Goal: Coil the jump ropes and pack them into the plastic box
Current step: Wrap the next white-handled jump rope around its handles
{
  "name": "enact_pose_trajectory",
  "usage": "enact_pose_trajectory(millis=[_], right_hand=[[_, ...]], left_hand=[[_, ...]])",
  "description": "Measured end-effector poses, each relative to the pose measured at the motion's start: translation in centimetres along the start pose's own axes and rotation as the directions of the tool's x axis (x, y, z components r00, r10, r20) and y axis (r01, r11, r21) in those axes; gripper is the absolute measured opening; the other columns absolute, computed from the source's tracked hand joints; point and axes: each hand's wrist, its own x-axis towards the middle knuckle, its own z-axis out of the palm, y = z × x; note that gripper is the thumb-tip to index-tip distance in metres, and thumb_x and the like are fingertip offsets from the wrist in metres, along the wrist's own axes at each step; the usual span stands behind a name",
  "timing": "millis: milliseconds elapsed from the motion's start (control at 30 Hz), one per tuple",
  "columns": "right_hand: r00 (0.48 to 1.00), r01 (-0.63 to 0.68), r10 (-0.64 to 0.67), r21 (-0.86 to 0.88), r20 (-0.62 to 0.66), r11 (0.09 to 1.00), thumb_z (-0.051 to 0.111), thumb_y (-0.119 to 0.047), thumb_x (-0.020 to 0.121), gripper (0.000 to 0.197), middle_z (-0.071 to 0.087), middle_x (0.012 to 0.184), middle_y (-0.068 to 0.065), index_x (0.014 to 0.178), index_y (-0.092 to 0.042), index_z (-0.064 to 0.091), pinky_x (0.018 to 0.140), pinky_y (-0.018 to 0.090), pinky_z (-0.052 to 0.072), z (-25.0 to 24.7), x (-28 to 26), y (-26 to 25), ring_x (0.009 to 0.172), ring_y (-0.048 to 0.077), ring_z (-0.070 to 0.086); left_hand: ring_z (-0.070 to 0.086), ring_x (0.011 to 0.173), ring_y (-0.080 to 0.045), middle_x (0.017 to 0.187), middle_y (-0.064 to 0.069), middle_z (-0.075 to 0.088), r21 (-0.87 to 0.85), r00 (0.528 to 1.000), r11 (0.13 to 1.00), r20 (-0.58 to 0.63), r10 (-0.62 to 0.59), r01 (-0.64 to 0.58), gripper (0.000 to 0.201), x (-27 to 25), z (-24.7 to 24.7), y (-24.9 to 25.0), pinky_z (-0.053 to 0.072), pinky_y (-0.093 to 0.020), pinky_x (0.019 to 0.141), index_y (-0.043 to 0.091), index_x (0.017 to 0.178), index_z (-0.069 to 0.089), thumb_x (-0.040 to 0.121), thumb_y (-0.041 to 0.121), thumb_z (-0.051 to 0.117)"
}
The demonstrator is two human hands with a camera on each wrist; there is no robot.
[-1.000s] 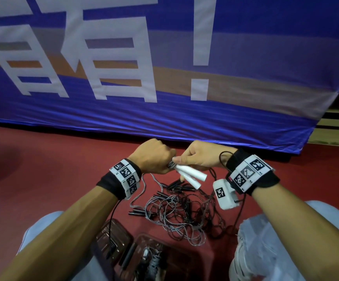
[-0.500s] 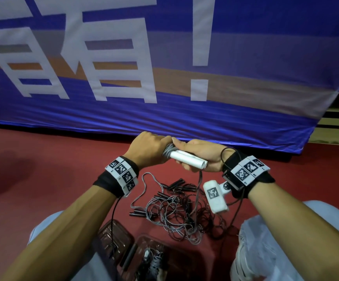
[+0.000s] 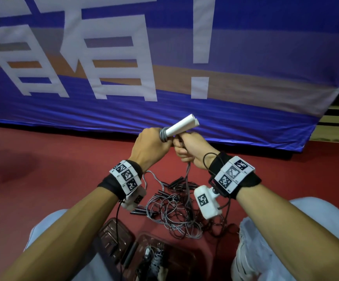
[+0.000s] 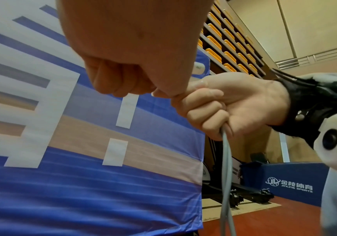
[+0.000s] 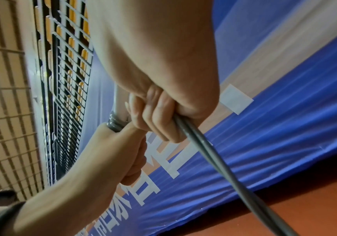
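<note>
Our left hand (image 3: 150,147) grips the white handles (image 3: 181,124); our right hand (image 3: 190,150) grips the grey rope (image 3: 187,175). We should wind tight, neat loops.

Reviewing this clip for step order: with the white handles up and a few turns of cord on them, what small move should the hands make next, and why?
Probably another wrap: the left hand grips the white handles, which carry only a few grey turns, while the right hand holds the cord trailing to the pile on the floor.
</note>
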Motion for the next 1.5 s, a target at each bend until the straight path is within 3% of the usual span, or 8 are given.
enact_pose_trajectory(millis=[267, 433, 500, 667, 900, 1067, 1267, 1500], right_hand=[[0.975, 0.053, -0.119, -0.328, -0.186, 0.943, 0.033, -0.023, 0.108, 0.053, 0.041, 0.032, -0.009, 0.060, -0.010, 0.048, 0.033, 0.014, 0.026, 0.9, -0.1, 0.6, 0.028, 0.004, 0.036], [0.981, 0.016, -0.126, -0.583, -0.149, 0.812, 0.032, -0.022, 0.107, 0.049, 0.066, 0.062, 0.001, 0.076, -0.004, 0.065, 0.067, 0.033, 0.048, 1.2, 0.1, 1.1, 0.074, 0.028, 0.063], [0.982, 0.017, -0.138, -0.679, -0.125, 0.734, 0.035, -0.024, 0.107, 0.041, 0.062, 0.081, 0.010, 0.074, -0.009, 0.055, 0.061, 0.033, 0.038, 1.6, -0.3, 1.6, 0.078, 0.034, 0.057], [0.988, 0.035, -0.141, -0.792, -0.065, 0.610, 0.043, -0.018, 0.105, 0.036, 0.050, 0.073, 0.006, 0.069, -0.012, 0.044, 0.049, 0.030, 0.026, 0.9, -0.9, 2.4, 0.058, 0.020, 0.044], [0.911, 0.090, -0.407, -0.995, 0.062, 0.049, 0.054, -0.046, 0.102, 0.035, 0.070, 0.108, 0.010, 0.112, -0.018, 0.072, 0.073, 0.038, 0.046, -2.2, -0.9, 1.7, 0.099, 0.036, 0.068], [0.904, 0.045, -0.424, -0.999, 0.052, -0.026, 0.059, -0.058, 0.096, 0.042, 0.068, 0.090, 0.006, 0.098, -0.018, 0.071, 0.066, 0.033, 0.036, -1.9, -1.1, 1.9, 0.090, 0.032, 0.069], [0.905, -0.053, -0.426, -0.997, -0.023, -0.059, 0.063, -0.082, 0.072, 0.066, 0.037, 0.057, -0.003, 0.074, -0.016, 0.060, 0.060, 0.032, 0.032, -1.8, -1.3, 0.9, 0.062, 0.028, 0.050], [0.818, 0.294, -0.484, -0.949, 0.310, -0.111, 0.064, -0.082, 0.068, 0.072, 0.038, 0.052, -0.003, 0.062, -0.016, 0.036, 0.046, 0.026, 0.018, -1.6, -1.9, 0.5, 0.040, 0.024, 0.033]], left_hand=[[0.053, 0.048, -0.020, 0.052, -0.002, 0.055, -0.038, 0.990, 0.990, 0.019, -0.137, 0.137, 0.033, 0.1, 0.7, 0.4, 0.034, -0.028, 0.048, 0.014, 0.060, 0.054, 0.079, 0.040, 0.062], [0.057, 0.056, -0.028, 0.059, -0.002, 0.057, 0.026, 0.975, 0.976, 0.041, -0.218, 0.217, 0.041, 0.1, 1.4, 0.2, 0.040, -0.031, 0.050, 0.014, 0.062, 0.053, 0.081, 0.049, 0.062], [0.058, 0.059, -0.029, 0.065, -0.003, 0.059, 0.056, 0.964, 0.969, 0.097, -0.247, 0.242, 0.041, 0.3, 1.7, -0.1, 0.042, -0.031, 0.051, 0.014, 0.067, 0.054, 0.081, 0.051, 0.064], [0.058, 0.061, -0.027, 0.071, -0.004, 0.059, 0.208, 0.952, 0.955, 0.181, -0.248, 0.209, 0.038, 0.5, 1.9, -0.5, 0.041, -0.031, 0.052, 0.017, 0.072, 0.050, 0.086, 0.050, 0.065], [0.057, 0.056, -0.019, 0.066, 0.001, 0.058, 0.308, 0.941, 0.947, 0.284, -0.182, 0.090, 0.037, 0.4, 1.7, 0.0, 0.039, -0.028, 0.049, 0.018, 0.070, 0.052, 0.083, 0.050, 0.065], [0.052, 0.054, -0.016, 0.065, 0.003, 0.055, 0.409, 0.939, 0.913, 0.317, -0.135, -0.007, 0.042, 0.4, 1.4, 0.4, 0.037, -0.028, 0.052, 0.019, 0.068, 0.050, 0.079, 0.056, 0.066], [0.054, 0.055, -0.013, 0.068, 0.004, 0.059, 0.488, 0.890, 0.868, 0.432, -0.147, -0.093, 0.054, 0.7, 0.0, 0.4, 0.036, -0.028, 0.049, 0.018, 0.072, 0.053, 0.073, 0.069, 0.070], [0.051, 0.051, -0.013, 0.061, 0.005, 0.056, 0.435, 0.811, 0.867, 0.582, -0.064, -0.244, 0.057, 0.5, -1.3, -0.6, 0.036, -0.027, 0.049, 0.018, 0.067, 0.053, 0.068, 0.071, 0.075]])
